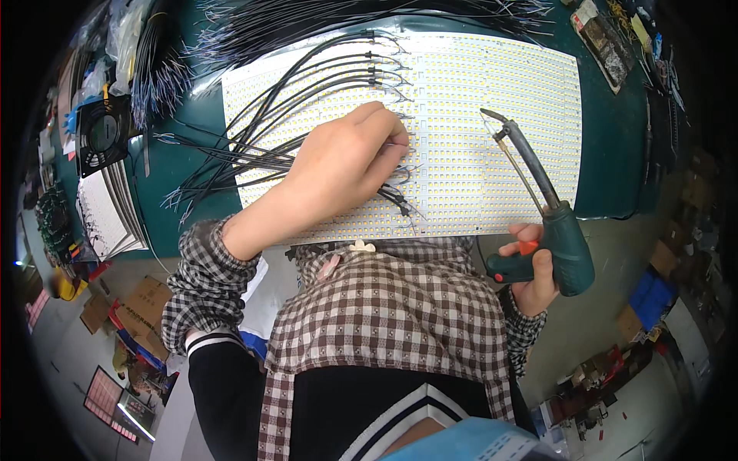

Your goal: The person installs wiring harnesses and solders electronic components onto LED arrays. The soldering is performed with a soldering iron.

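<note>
A white LED board (500, 177), covered in rows of small yellowish chips, lies on the table in front of me. Across its left half run several black cables (307, 81), their thin bare-ended wires fanning out at the middle strip. My left hand (346, 157) rests over these cables, thumb and fingers pinched at the middle strip on what looks like a cable end, mostly hidden by the fingers. Off the board's near right edge, my right hand (538, 280) grips a green soldering gun (569, 250) with an orange-red trigger. Its bent tip (492, 114) points up and left, above the board.
A thick bundle of black cables (307, 31) lies along the far side of the green table (615, 154). At left are a black fan frame (102, 137) and a stack of white boards (108, 211). A brownish flat box (602, 44) sits far right.
</note>
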Available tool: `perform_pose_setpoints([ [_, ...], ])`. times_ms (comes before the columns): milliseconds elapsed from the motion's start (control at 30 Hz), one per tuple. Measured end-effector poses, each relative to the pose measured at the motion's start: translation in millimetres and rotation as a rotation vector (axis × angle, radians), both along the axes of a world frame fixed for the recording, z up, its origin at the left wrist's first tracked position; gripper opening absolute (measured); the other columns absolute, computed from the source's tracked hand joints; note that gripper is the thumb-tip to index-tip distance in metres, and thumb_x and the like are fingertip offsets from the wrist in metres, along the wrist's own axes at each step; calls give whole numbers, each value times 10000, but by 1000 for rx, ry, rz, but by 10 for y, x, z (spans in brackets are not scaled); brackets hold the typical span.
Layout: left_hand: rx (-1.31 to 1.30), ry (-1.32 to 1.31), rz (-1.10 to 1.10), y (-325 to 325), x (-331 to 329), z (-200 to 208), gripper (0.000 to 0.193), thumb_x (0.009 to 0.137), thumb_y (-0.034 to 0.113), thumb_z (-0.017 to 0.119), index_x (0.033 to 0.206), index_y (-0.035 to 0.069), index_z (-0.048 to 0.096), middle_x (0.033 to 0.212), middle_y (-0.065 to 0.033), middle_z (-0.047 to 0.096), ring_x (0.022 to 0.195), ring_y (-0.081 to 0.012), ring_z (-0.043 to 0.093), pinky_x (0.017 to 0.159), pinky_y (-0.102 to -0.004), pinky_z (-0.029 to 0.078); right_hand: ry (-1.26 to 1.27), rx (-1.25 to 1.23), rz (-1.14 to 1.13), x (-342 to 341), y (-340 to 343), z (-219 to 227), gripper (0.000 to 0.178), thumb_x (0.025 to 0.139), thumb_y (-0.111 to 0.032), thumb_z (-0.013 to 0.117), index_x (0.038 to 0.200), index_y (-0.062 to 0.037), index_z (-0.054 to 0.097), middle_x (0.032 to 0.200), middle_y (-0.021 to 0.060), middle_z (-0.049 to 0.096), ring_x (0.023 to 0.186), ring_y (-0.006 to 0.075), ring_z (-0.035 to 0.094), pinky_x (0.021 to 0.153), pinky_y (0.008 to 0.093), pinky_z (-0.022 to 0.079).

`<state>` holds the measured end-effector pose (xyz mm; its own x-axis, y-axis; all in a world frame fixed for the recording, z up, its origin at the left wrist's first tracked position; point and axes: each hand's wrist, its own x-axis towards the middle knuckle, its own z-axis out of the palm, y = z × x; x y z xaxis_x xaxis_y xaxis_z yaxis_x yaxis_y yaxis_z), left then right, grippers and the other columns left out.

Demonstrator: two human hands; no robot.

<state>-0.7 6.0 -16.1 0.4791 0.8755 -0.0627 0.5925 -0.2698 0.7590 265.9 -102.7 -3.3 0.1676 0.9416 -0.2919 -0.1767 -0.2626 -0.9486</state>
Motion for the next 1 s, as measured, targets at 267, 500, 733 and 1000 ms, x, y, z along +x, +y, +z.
perform_pose_setpoints([
  [267,-126,-43,166,6,68,-21,88,763,109,630,806,52,579,788,-87,596,656,-249,611,574,-348,484,-12,-47,142,32,-22,64,469,875,-285,591,1160,71,482,1056,202,567,853,243,617,712,328,544],
  [500,-185,0,199,14,116,7,102,742,120,640,788,48,584,763,-94,601,658,-259,612,586,-368,485,-113,-103,231,-1,-60,99,491,877,-326,578,1154,69,482,1076,216,559,819,232,620,738,327,521],
  [733,-55,49,116,-21,155,1,104,751,116,640,792,45,575,767,-113,600,673,-292,606,596,-387,484,-120,-142,278,10,-68,122,473,872,-331,582,1120,64,504,1054,204,568,808,231,611,733,329,521],
  [1000,-141,80,143,35,149,37,98,726,104,617,773,30,574,750,-131,592,671,-314,593,597,-400,475,-152,-186,298,-1,-116,114,422,884,-352,587,1048,33,530,1018,181,568,832,227,597,745,351,522],
])
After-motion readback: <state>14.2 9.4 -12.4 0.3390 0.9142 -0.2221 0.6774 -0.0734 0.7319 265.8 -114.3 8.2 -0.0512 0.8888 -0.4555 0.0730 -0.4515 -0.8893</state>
